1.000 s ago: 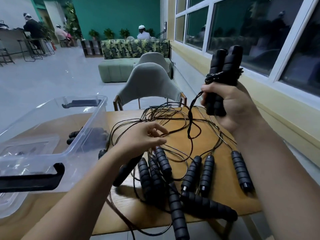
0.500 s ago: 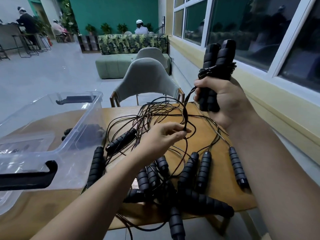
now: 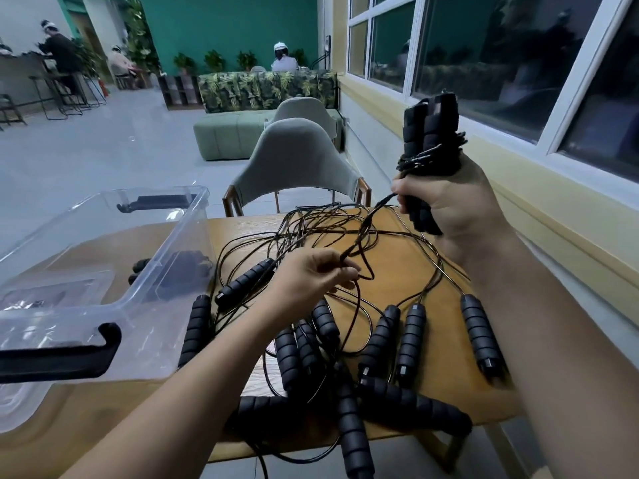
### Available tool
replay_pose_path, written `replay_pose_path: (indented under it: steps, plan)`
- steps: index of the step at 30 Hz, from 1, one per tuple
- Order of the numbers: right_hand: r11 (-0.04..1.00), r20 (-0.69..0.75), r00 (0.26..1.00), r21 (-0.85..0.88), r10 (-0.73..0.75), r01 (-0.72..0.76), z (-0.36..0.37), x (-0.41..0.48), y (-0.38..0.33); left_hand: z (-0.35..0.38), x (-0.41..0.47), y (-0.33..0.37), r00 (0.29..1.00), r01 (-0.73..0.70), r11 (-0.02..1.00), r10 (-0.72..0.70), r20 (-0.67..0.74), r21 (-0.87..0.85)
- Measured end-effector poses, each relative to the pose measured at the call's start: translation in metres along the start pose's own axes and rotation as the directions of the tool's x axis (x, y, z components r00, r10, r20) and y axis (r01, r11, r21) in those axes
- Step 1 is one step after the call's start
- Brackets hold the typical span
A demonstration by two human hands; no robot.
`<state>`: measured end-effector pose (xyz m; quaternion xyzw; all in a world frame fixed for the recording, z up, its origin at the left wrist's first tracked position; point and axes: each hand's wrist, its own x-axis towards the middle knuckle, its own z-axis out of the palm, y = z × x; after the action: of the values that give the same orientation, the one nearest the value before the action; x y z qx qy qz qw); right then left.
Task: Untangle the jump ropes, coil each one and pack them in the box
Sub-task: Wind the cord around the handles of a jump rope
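Right hand (image 3: 453, 202) grips two cord-wrapped handles (image 3: 432, 133) upright; left hand (image 3: 307, 274), down on the tangled jump ropes (image 3: 411, 337) a second ago, now pinches the trailing cord (image 3: 370, 218).

Dim indoor light, dark window (image 3: 501, 57) reflecting room; wide-angle bending at edges; slight softness, box (image 3: 103, 271) glare.

1. A teal wall (image 3: 228, 25) closes the far end, with potted plants (image 3: 214, 60) before it.
2. A leaf-print sofa (image 3: 266, 89) and a pale green ottoman (image 3: 224, 136) stand on the grey floor (image 3: 103, 150).
3. 2 grey-green chairs (image 3: 294, 160) stand behind the wooden table (image 3: 249, 224).
4. Dark windows (image 3: 484, 46) in white frames line the yellow right wall (image 3: 553, 219).
5. Black bar stools (image 3: 65, 95) stand far left beside a counter (image 3: 17, 69).
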<state>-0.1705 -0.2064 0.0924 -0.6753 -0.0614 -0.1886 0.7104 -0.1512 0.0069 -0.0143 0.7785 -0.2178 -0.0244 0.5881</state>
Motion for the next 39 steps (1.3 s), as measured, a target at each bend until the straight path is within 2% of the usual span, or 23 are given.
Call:
replay_pose_path:
  steps: [8,14,20,24,27,30,33,39]
  plan:
    - [0.995,0.061,0.997,-0.086,-0.054,0.059,-0.008,-0.011,0.029,-0.010,-0.007,0.008,0.999,-0.026,0.996,0.029,0.026,-0.083]
    - [0.974,-0.025,0.996,-0.213,-0.085,0.078,-0.022,-0.002,0.048,-0.025,-0.015,0.022,0.989,-0.012,0.959,0.053,0.136,-0.283]
    - [0.977,0.007,0.998,-0.206,-0.062,0.063,-0.018,0.000,0.058,-0.031,-0.010,0.012,0.984,0.112,0.847,-0.022,0.176,-0.519]
    - [0.986,-0.005,0.996,-0.143,-0.084,0.082,-0.012,0.000,0.060,-0.036,-0.008,0.014,0.933,0.321,0.708,-0.122,0.338,-0.629]
    - [0.986,0.033,0.994,-0.129,-0.101,0.104,-0.004,-0.003,0.060,-0.032,-0.004,0.013,0.897,0.408,0.662,-0.161,0.412,-0.629]
    - [0.985,0.056,0.992,-0.121,-0.117,0.123,0.003,-0.006,0.062,-0.024,-0.003,0.013,0.891,0.410,0.697,-0.168,0.422,-0.589]
    - [0.983,0.068,0.989,-0.120,-0.132,0.140,0.005,-0.006,0.063,-0.020,-0.007,0.016,0.896,0.392,0.788,-0.210,0.391,-0.475]
    - [0.982,0.071,0.989,-0.125,-0.132,0.140,0.006,-0.009,0.061,-0.027,-0.009,0.019,0.917,0.293,0.878,-0.147,0.370,-0.378]
